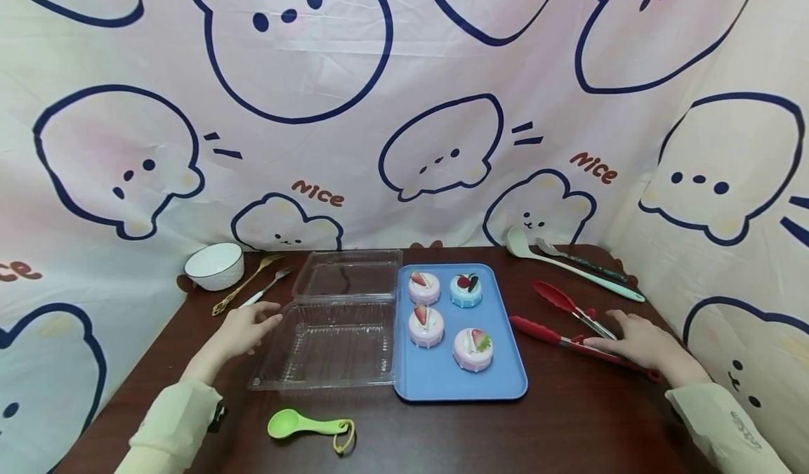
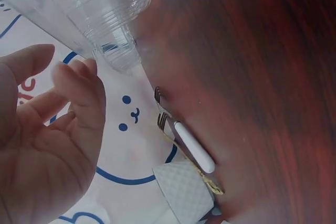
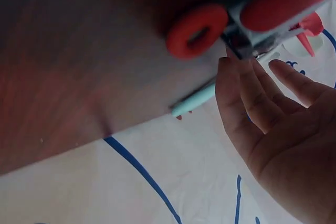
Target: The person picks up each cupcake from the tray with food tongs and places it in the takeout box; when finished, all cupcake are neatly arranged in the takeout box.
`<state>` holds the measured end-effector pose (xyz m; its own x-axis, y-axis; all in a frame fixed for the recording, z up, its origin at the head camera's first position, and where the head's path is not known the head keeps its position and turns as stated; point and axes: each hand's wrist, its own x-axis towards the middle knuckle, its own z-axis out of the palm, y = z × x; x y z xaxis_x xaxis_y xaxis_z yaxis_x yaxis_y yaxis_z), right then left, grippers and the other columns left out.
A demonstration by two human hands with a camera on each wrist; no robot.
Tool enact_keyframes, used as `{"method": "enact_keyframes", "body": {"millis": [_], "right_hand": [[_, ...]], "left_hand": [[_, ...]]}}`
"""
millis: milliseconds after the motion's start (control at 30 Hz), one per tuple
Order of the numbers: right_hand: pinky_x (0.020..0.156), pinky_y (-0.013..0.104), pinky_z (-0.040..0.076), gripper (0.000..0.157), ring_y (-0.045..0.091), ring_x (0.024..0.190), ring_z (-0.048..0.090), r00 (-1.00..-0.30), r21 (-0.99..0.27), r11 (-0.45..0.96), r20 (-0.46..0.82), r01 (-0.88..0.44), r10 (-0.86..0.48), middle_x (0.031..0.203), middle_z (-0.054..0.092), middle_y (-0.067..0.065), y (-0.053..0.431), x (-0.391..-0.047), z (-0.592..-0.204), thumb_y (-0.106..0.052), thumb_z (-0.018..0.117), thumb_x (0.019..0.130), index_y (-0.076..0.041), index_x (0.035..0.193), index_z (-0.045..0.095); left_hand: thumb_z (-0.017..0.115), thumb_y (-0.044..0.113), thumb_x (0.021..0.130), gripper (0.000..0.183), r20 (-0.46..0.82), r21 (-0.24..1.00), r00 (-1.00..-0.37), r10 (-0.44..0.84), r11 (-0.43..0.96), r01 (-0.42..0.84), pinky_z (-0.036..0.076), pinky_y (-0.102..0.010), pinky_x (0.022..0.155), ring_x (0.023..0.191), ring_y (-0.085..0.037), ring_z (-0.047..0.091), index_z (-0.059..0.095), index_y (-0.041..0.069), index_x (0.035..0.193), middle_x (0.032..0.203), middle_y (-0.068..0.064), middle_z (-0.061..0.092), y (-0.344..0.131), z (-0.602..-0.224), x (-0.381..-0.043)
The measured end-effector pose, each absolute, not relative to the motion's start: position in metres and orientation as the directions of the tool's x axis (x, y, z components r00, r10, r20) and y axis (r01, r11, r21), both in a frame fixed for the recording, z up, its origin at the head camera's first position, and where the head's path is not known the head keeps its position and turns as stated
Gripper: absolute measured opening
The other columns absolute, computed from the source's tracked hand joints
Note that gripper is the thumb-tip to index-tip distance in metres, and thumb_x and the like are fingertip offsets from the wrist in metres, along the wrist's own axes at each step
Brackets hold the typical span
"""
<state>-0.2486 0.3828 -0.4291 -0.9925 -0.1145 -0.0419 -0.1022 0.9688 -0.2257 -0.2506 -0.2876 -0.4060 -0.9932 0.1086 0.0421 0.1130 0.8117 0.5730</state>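
My left hand (image 1: 239, 331) hovers beside the left edge of a clear plastic clamshell box (image 1: 338, 344), its fingers loosely bent around nothing. The box stands with its lid folded back. My right hand (image 1: 646, 351) is at the handle end of red-tipped metal tongs (image 1: 545, 331), fingers relaxed. In the right wrist view the fingertips (image 3: 229, 72) come close to the tongs' red handle (image 3: 289, 1); whether they touch is unclear. Several small toy cakes (image 1: 472, 350), pink and blue with fruit on top, sit on a blue tray (image 1: 464, 387) right of the box.
A green measuring spoon (image 1: 303, 425) lies at the front. Back left are a white bowl (image 1: 215, 266), a gold fork (image 1: 243, 288) and a white-handled fork (image 1: 268, 286). A ladle (image 1: 569, 266) and another utensil with a dark patterned handle (image 1: 594, 266) lie at the back right.
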Motion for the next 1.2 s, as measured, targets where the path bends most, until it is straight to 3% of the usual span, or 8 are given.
{"method": "enact_keyframes", "body": {"millis": [400, 1000, 1200], "right_hand": [[0.067, 0.056, 0.044, 0.097, 0.035, 0.091, 0.055, -0.992, -0.150, 0.981, -0.011, -0.120, -0.124, 0.106, 0.055, 0.021, 0.376, -0.250, -0.440, -0.074, 0.059, 0.063, 0.002, 0.122, 0.050], [0.074, 0.057, 0.043, 0.096, 0.039, 0.095, 0.052, -0.994, -0.198, 0.976, -0.041, -0.092, -0.102, 0.108, 0.053, 0.026, 0.373, -0.253, -0.448, -0.071, 0.061, 0.064, 0.007, 0.119, 0.050], [0.075, 0.056, 0.044, 0.101, 0.037, 0.094, 0.052, -0.991, -0.215, 0.970, -0.040, -0.116, -0.127, 0.108, 0.052, 0.026, 0.373, -0.255, -0.447, -0.068, 0.063, 0.065, 0.011, 0.125, 0.044]], "left_hand": [[0.055, 0.012, 0.090, 0.035, 0.024, 0.675, -0.996, 0.087, 0.733, 0.080, 0.047, -0.031, 0.042, 0.046, -0.016, 0.052, 0.051, -0.004, 0.121, 0.069, -0.006, 0.056, -0.290, -0.415, -0.249], [0.052, 0.024, 0.093, 0.040, -0.005, 0.740, -0.996, 0.094, 0.670, 0.059, 0.048, -0.032, 0.044, 0.052, -0.018, 0.057, 0.052, -0.005, 0.120, 0.082, -0.010, 0.061, -0.294, -0.425, -0.241], [0.050, 0.020, 0.093, 0.039, -0.063, 0.819, -0.995, 0.077, 0.574, -0.007, 0.049, -0.032, 0.046, 0.054, -0.019, 0.059, 0.049, -0.006, 0.122, 0.088, -0.016, 0.060, -0.294, -0.427, -0.242]]}}
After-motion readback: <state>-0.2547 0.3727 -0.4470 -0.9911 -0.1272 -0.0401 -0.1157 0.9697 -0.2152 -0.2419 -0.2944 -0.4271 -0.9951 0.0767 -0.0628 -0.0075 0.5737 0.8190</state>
